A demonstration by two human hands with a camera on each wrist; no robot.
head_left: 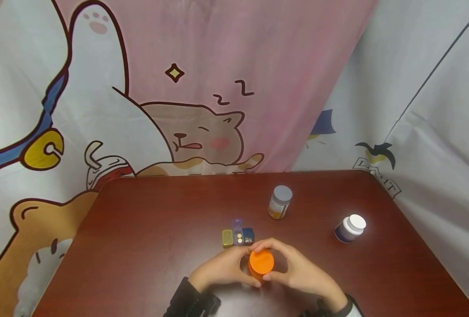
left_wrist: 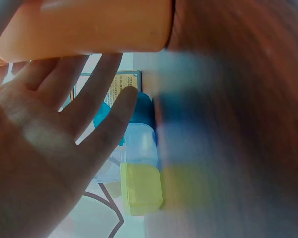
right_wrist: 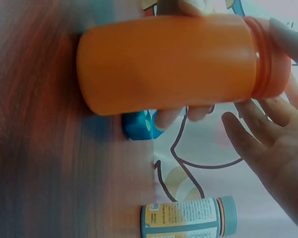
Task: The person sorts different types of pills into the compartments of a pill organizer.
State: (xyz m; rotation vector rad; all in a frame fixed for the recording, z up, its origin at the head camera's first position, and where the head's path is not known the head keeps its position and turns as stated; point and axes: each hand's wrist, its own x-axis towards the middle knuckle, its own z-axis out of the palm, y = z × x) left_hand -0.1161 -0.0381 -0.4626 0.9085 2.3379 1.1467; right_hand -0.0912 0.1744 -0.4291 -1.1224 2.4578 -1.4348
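Note:
An orange bottle (right_wrist: 169, 64) with an orange screw cap (head_left: 261, 261) stands upright near the front of the table. My left hand (head_left: 225, 266) holds its body, the fingers and thumb curved round it. The fingers and thumb of my right hand (head_left: 301, 269) grip the cap at the top. Just beyond the hands lies a small pill box with a yellow compartment (head_left: 227, 238), a purple one (head_left: 238, 238) and a dark blue one (head_left: 248, 235). The purple lid is raised, and pale round tablets show inside.
A grey-capped bottle (head_left: 280, 202) with a yellow and white label stands behind the pill box, to its right. Farther right is a dark bottle with a white cap (head_left: 356, 222). A cartoon-printed curtain (head_left: 218, 57) hangs behind the reddish-brown table (head_left: 159, 211).

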